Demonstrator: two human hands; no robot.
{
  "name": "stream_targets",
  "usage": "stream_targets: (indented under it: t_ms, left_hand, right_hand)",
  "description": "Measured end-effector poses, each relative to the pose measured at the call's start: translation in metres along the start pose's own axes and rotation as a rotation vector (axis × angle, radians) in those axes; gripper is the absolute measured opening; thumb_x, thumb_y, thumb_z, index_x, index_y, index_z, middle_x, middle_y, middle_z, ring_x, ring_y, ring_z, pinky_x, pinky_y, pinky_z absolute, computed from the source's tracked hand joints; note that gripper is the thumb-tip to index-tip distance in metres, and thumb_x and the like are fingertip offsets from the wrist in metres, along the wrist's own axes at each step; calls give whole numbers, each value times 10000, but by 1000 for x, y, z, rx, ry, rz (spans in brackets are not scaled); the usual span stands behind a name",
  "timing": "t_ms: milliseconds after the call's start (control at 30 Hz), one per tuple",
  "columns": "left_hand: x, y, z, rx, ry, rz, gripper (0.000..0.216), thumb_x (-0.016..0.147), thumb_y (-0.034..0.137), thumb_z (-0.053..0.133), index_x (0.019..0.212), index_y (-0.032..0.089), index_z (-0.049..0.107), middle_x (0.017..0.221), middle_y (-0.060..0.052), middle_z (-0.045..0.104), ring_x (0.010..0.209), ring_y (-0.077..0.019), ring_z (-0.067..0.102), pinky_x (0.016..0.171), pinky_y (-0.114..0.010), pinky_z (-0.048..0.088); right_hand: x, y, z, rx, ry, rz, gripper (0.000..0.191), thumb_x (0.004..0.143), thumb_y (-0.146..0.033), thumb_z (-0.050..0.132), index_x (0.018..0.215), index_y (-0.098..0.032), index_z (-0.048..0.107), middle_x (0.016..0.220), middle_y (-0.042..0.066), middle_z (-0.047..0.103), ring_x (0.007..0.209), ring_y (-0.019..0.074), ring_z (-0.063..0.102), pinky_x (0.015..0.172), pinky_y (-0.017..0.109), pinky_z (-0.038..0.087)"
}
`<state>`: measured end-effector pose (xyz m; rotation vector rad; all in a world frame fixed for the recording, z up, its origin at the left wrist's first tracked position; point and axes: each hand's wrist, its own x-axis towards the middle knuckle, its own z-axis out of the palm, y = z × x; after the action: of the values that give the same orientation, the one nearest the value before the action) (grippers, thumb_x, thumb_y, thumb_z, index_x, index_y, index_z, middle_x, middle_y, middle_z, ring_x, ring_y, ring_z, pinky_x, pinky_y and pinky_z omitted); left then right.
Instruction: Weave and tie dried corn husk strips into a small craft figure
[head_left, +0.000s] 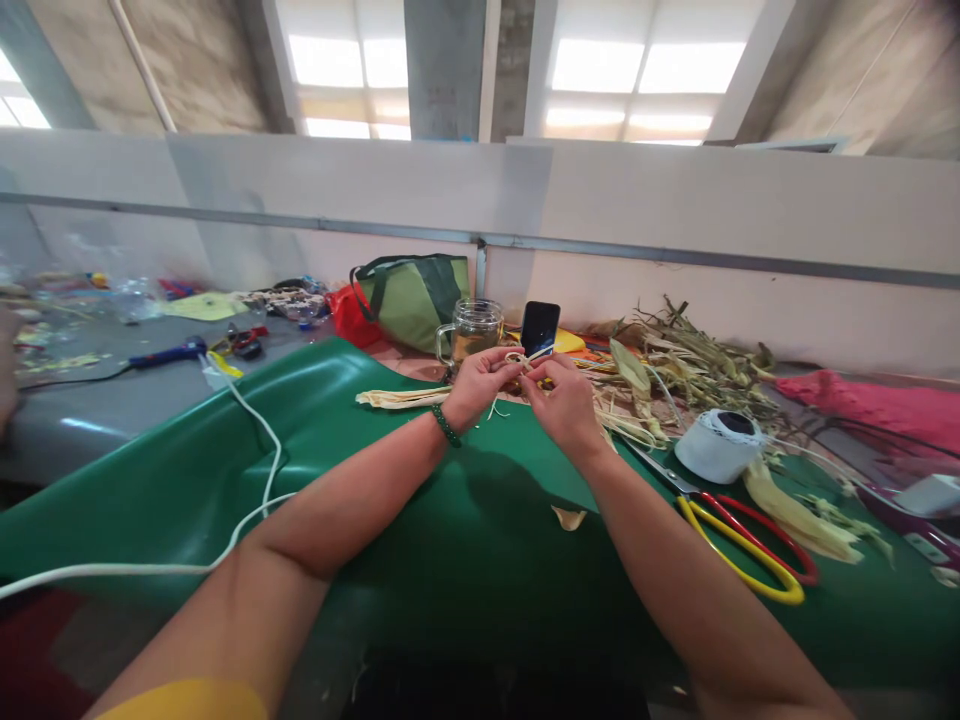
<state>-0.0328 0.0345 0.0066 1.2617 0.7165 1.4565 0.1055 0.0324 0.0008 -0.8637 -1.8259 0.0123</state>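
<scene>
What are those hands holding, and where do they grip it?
A thin pale strip bent into a loop. The left hand and right hand pinch it near the loop; the exact spots are hidden.

The left hand (480,385) and right hand (566,402) pinch a pale strip (540,352) over the green mat (450,530), scissors (705,496) lying there near a white roll (712,450)

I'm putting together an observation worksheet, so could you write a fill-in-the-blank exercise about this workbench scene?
1. The bare left hand and bare right hand pinch a thin pale strip; the dark green beaded bracelet is on the ____ wrist.
2. The large metal-bladed scissors have one red handle loop and one ____ loop.
3. As pictured, the upright black smartphone stands to the ____ of the clear glass mug.

Missing words: left; yellow; right.
</scene>
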Motion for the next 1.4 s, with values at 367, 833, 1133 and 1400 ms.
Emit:
stream_targets:
  t_ms: [367, 833, 1133, 1400]
  left_hand:
    - [0, 13, -4, 28, -54, -52, 343, 578, 249, 803, 887, 121, 724, 747, -12, 680, 621, -72, 556, 623, -218, 441]
    - [1, 9, -4, -60, -8, -142, 281, 535, 179, 806, 790, 100, 720, 720, -23, 682, 653, -92, 581, 676, -235, 454]
    - [1, 7, -6, -58, -104, -180, 226, 524, 148, 783, 733, 87, 722, 703, -37, 680, 652, -101, 575, 687, -243, 431]
    - [1, 7, -4, -115, -43, -221, 190, 529, 106, 740, 717, 88, 716, 684, -36, 679, 637, -100, 577, 657, -230, 426]
  right_hand:
    - [4, 3, -6, 159, -82, 218, 168, 779, -327, 603, 700, -183, 637, 699, 28, 660, 656, 169, 588, 656, 309, 438]
    - [-3, -6, -1, -416, 38, -448, 130, 859, -156, 536, 772, -199, 623, 887, 78, 622, 867, 212, 516, 791, 335, 433]
    - [-5, -4, 4, -549, 26, -622, 199, 903, -137, 493, 792, -199, 645, 863, 63, 599, 836, 178, 479, 746, 277, 411]
    - [-4, -9, 2, -567, -6, -695, 184, 899, -147, 498, 866, -205, 669, 904, 73, 594, 877, 192, 486, 779, 297, 417]
